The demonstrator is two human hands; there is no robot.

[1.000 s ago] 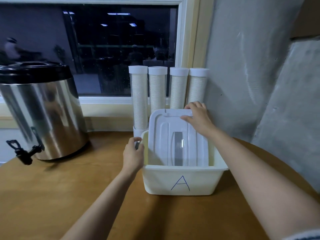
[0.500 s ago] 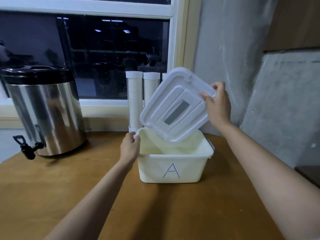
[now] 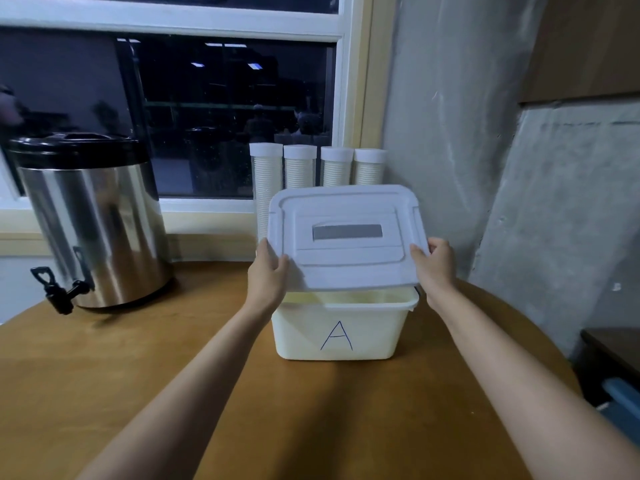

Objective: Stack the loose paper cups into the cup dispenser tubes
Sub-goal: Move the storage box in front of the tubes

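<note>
The lid (image 3: 346, 265) is looking like smooth, matt white plastic, and the bin (image 3: 374, 330) under it is showing a creamier plastic. The urn (image 3: 97, 223) is gleaming as polished metal under a glossy black top. The worktop (image 3: 104, 375) is showing smooth wood with a soft sheen. The cup dispenser tubes (image 3: 266, 188) are looking ribbed, with smooth white caps. The wall (image 3: 450, 133) is looking rough and matt.

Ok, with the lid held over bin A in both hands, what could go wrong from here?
The lid, gripped by left hand and right hand, hangs just in front of the cup dispenser tubes; pushed back, it could topple them. It also hides the inside of the bin, so cups there cannot be confirmed. Set down leftward, it might bump the steel drinks urn.
</note>
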